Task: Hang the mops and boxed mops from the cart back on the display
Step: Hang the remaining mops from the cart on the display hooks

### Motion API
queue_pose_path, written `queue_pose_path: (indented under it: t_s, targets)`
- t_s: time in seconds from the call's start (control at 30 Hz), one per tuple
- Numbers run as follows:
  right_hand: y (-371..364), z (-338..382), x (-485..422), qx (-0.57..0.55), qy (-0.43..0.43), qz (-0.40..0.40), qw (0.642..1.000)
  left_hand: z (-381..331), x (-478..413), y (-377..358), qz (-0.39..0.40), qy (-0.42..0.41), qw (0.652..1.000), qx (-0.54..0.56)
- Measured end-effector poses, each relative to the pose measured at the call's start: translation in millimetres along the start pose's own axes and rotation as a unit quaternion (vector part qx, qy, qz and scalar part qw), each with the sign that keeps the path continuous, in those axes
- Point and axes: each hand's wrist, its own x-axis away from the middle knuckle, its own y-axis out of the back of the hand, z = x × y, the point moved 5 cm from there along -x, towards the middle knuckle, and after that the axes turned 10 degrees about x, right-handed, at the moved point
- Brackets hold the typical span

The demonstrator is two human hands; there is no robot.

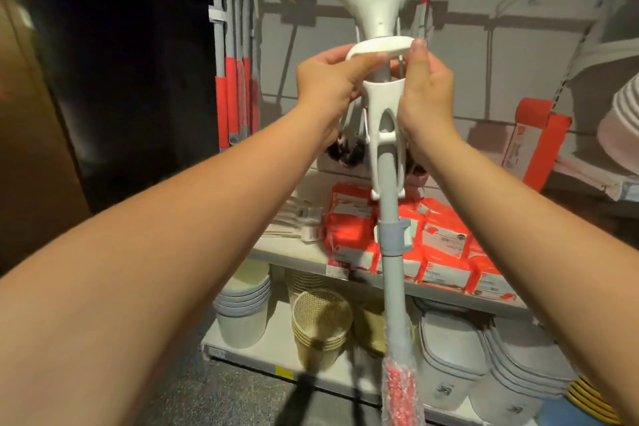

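Both left hand and right hand clasp the mop between them

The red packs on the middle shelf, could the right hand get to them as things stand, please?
Probably not at once: the right hand is gripping the mop. Once it lets go, the red packs lie open on the shelf front, with only the mop's pole before some.

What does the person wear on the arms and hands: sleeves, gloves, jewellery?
Nothing worn shows. The left hand and right hand have no gloves, rings or watch, and the left forearm and right forearm are bare up to the picture's edge, with no sleeve in view.
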Motion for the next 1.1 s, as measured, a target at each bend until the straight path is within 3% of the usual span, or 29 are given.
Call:
queue_pose_path:
  t_s: [0.47,0.87,1.1]
  targets:
    - [-97,-9,-62,-0.023,-0.011,-0.080,0.996,-12,-129,52,0.079,0.004,0.997,-0.003]
    - [-109,-23,-124,-0.034,0.020,-0.103,0.994,-6,-199,34,0.110,-0.028,0.993,-0.020]
    - [-101,-36,-188,-0.065,0.030,-0.086,0.994,-5,-240,2,0.083,-0.052,0.995,-0.006]
